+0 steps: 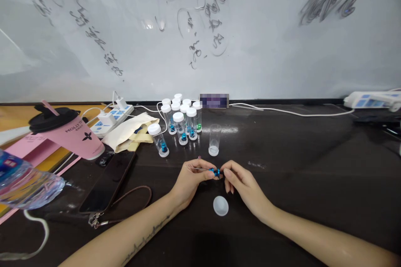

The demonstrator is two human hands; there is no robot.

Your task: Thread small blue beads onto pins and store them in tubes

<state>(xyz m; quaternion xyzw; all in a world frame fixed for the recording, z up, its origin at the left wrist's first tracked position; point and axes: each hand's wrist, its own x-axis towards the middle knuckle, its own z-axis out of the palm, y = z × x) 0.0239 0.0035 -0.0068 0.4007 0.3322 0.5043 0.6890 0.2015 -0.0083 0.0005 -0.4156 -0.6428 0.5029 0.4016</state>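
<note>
Between my hands is a small shiny blue metal piece (216,172) with a thin rod running back over my left palm. My left hand (192,179) pinches it between thumb and fingers. My right hand (242,181) is closed at its right end, thumb and index finger pressed together there. Just beyond my hands a clear plastic tube (214,137) stands upright without a cap. Nearer to me a round white cap (221,206) lies on the dark table (300,167).
Behind stand several capped clear tubes (179,127) with blue or green pieces inside. To the left are a phone (108,181) with a cord strap, a pink cup (75,133), a plastic bottle (28,183), a cream pouch (128,131) and a power strip (114,119). A whiteboard (266,50) rises behind.
</note>
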